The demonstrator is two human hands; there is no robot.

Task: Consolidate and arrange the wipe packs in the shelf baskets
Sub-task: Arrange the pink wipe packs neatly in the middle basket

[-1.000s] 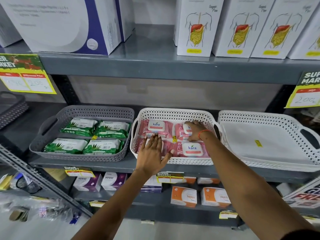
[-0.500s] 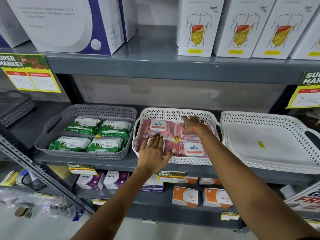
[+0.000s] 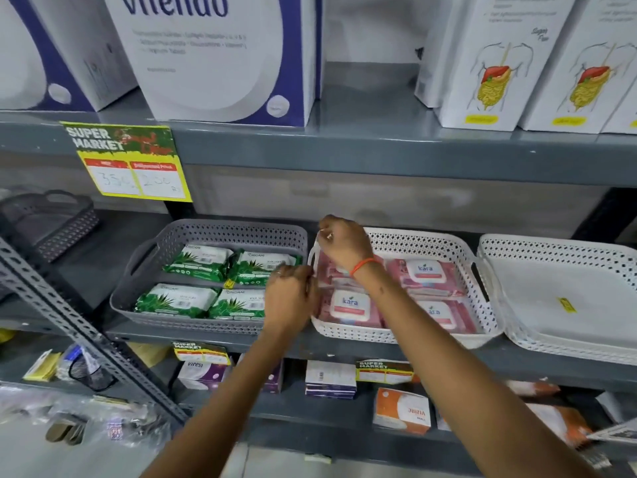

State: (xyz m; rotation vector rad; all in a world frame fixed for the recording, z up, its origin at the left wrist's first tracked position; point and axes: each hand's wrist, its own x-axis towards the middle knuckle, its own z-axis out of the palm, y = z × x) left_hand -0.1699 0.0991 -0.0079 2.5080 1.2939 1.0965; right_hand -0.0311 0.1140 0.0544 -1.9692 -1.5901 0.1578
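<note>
On the middle shelf, a white perforated basket (image 3: 431, 243) holds several pink Kara wipe packs (image 3: 425, 274) lying flat. Left of it, a grey basket (image 3: 220, 229) carries several green aloe wipe packs (image 3: 197, 260). A second white basket (image 3: 551, 250) on the right has only a small yellow sticker inside. My right hand (image 3: 343, 243) curls over the far left corner of the pink-pack basket. My left hand (image 3: 293, 298) closes on that basket's left rim, between the two baskets. The far-left pink pack is partly hidden by my right wrist.
Large white boxes (image 3: 220, 56) stand on the shelf above, and a yellow price tag (image 3: 127, 163) hangs from its edge. A dark empty basket (image 3: 51, 219) sits far left. Small boxes (image 3: 401, 410) fill the lower shelf. A slanted metal strut (image 3: 79, 326) crosses at lower left.
Both hands left the pink packs and shifted to the left side of the middle basket, fingers now curled on its rim. The camera moved closer and to the right.
</note>
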